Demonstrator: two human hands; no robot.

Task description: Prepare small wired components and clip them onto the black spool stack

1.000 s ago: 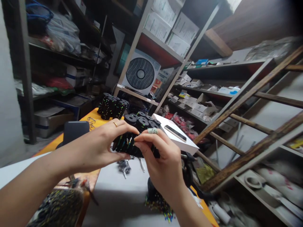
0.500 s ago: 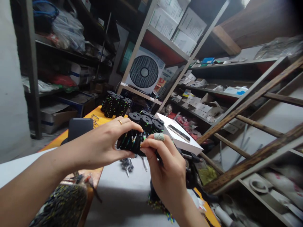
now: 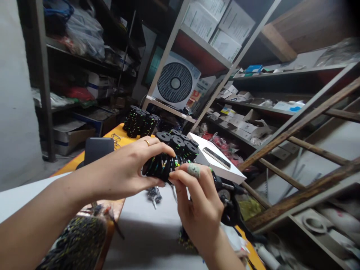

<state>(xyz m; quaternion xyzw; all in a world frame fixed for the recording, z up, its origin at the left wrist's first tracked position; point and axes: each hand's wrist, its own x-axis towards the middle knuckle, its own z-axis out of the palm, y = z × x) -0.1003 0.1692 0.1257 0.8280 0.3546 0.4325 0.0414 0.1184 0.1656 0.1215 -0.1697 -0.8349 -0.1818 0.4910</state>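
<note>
My left hand [image 3: 128, 170] grips a short stack of black discs [image 3: 159, 167] with small coloured marks, held sideways above the grey table top [image 3: 146, 232]. A gold ring sits on one of its fingers. My right hand [image 3: 199, 204] pinches the right end of the same stack with thumb and forefinger; a pale green band wraps one finger. Behind the hands stand upright stacks of the same black discs [image 3: 180, 144], and a taller group of stacked discs [image 3: 140, 122] stands further back on the orange table part.
A white box [image 3: 222, 170] with a phone [image 3: 216, 157] on it lies right of the stacks. A dark phone stand [image 3: 98, 148] is at left. Loose small parts [image 3: 73, 243] heap at bottom left. Shelves with boxes, a fan [image 3: 176, 83] and a wooden ladder [image 3: 303, 157] surround the table.
Both hands with the disc stack have drifted slightly right and up in the picture as the view shifted. My right fingers have slid along the end of the stack.
</note>
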